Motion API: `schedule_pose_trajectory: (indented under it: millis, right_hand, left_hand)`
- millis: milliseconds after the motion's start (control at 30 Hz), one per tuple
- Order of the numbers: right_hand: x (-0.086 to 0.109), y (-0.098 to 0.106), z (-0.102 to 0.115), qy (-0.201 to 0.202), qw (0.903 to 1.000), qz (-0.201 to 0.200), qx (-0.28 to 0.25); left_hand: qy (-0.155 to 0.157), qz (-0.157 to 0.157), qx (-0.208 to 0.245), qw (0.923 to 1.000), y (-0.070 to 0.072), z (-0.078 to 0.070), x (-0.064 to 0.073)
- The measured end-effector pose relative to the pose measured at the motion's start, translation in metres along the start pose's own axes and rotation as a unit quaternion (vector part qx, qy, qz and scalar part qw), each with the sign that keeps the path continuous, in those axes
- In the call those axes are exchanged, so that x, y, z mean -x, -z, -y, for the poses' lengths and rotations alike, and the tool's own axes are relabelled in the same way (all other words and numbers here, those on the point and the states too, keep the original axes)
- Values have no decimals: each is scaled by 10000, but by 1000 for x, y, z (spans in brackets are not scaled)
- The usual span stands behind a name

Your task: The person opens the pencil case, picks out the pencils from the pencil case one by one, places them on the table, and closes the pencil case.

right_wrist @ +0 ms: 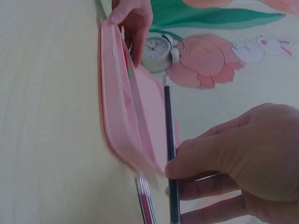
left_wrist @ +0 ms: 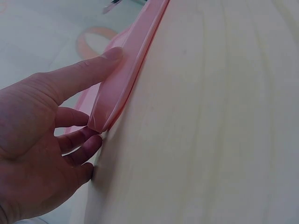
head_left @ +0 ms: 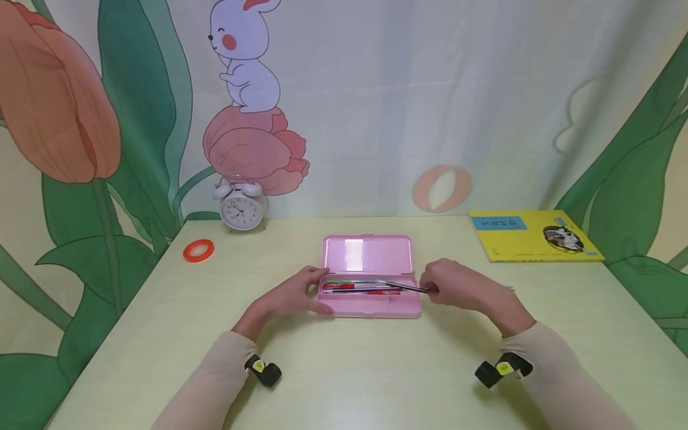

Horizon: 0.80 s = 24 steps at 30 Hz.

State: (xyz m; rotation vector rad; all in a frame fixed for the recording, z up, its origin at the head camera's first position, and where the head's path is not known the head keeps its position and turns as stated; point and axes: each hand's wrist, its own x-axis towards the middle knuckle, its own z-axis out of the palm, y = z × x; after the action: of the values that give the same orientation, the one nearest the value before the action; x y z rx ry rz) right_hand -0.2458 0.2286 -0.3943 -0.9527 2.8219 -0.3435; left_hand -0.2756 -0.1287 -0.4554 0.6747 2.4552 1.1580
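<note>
A pink pencil case (head_left: 365,306) lies with its lid (head_left: 395,254) raised at the back. Several pens and pencils (head_left: 344,286) rest in its rear compartment. My left hand (head_left: 292,295) holds the case's left end, the thumb at the front edge and the fingers round the side and back. Over the right end of the case, my right hand (head_left: 457,286) pinches a black pencil (right_wrist: 169,126) between thumb and fingers. Its eraser end points left, over the case. Below that pencil, the right wrist view shows a red stick with a white-striped end (right_wrist: 145,200).
A white alarm clock (head_left: 242,209) stands at the back left, with a roll of red tape (head_left: 198,251) in front of it. At the back right lies a yellow book (head_left: 532,239). A printed curtain (head_left: 365,119) hangs behind the table.
</note>
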Motion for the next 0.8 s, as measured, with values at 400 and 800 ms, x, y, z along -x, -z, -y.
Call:
schedule_pose_trajectory:
  millis: [400,800]
  right_hand:
    - [43,14,-44,-1340,9865,919,184]
    - [33,1,-50,-1321,9850,940,595]
  left_hand:
    - [40,23,-24,10000,-1,3,0]
    - [10,16,-106,9999,0,5,-1]
